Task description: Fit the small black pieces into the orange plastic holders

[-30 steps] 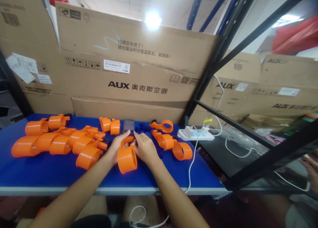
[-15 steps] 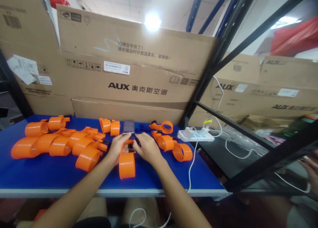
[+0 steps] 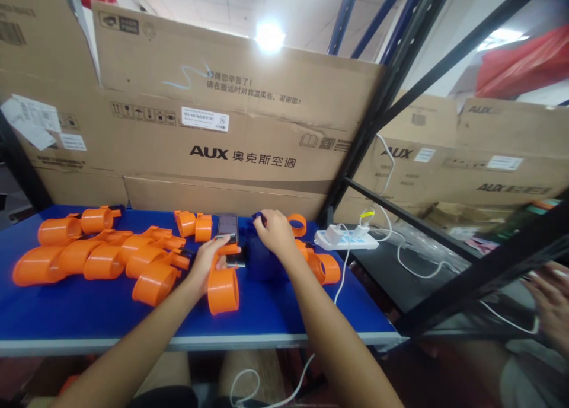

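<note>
Orange plastic piece [image 3: 223,298], with a round, ring-like body and a narrow arm, is held in the left hand [image 3: 205,264], whose fingers are closed around the arm; the ring hangs toward the person, above the near part of the blue surface [image 3: 89,316]. Right hand [image 3: 276,233] is just beside, a little farther forward, with its fingers bent and drawn together near a dark blue piece [image 3: 257,219]; I cannot tell if it grips this piece firmly. Just beyond the left hand lies a phone [image 3: 228,225], and near it, to the left, stand two small orange rings [image 3: 203,228]. Farther left, a group of similar orange pieces [image 3: 104,261] lies close together, many touching. To the right of the right hand there are more orange rings [image 3: 331,268], partly hidden by the forearm, then a white power strip [image 3: 371,242] with plugs in it. Behind everything rises a large cardboard sheet [image 3: 249,190], printed "AUX", beside a black metal post [image 3: 359,142]. At the far right edge, another person's hand [image 3: 550,298] is partly visible.
</note>
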The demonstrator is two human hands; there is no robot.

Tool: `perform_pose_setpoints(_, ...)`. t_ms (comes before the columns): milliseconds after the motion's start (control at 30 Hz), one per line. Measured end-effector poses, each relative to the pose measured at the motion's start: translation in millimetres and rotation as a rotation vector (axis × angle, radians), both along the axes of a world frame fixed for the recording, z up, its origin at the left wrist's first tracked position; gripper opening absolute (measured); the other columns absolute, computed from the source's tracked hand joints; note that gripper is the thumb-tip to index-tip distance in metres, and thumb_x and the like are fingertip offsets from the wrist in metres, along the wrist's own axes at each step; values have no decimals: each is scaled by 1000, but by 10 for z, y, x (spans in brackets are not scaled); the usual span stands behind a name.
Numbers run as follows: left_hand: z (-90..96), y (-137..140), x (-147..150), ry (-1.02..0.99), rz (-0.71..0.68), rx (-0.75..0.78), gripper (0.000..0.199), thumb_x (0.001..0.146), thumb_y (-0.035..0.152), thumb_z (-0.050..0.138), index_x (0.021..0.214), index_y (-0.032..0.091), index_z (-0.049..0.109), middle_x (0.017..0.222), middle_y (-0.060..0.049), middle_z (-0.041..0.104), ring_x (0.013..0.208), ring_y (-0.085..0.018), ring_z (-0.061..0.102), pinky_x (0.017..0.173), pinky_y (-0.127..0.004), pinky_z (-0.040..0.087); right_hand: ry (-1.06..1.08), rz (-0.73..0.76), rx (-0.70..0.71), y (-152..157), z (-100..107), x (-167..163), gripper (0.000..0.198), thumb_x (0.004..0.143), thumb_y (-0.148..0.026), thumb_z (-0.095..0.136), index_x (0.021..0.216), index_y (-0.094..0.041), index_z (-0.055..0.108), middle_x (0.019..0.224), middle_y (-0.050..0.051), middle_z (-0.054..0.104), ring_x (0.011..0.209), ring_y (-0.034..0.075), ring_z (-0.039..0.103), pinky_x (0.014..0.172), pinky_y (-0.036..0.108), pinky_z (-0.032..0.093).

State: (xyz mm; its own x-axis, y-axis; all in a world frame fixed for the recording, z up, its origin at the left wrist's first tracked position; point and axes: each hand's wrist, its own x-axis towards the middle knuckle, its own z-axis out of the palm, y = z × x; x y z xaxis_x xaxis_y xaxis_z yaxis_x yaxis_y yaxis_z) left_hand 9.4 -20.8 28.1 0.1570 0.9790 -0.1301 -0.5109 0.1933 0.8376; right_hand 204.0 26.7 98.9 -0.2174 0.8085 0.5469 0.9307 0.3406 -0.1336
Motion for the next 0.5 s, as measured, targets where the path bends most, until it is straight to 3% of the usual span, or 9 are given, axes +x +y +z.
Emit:
perform_pose_setpoints(133,-6,-14,-7,3,0,-31,36,76,51,79,76,17,68,36,6,43,33,-9,36,42,-23,37,-158,-165,-174,255,86,-16,27,98,-27,50,98,-15,73,102,19,75,101,31,67,84,37,45)
perform_pose_setpoints(267,11,-31,-12,14,-18,-38,38,77,52,78,77,15,69,36,6,42,33,-9,36,45,-25,42,-170,-207,-240,395,50,17,23,94,-25,56,100,-11,73,103,22,75,102,33,69,88,41,44)
perform_pose_setpoints(433,-16,-22,11,32,17,-8,37,76,51,79,80,16,67,38,6,46,34,-10,39,48,-26,46,-128,-165,-248,354,67,93,29,101,-28,49,105,-14,74,108,20,75,107,32,68,93,42,44)
perform_pose_setpoints(500,-22,-17,21,24,34,12,36,75,49,81,83,16,66,41,5,49,34,-9,38,46,-24,43,-88,-42,-236,258,90,72,32,105,-31,44,115,-20,72,116,13,75,110,26,67,95,37,45)
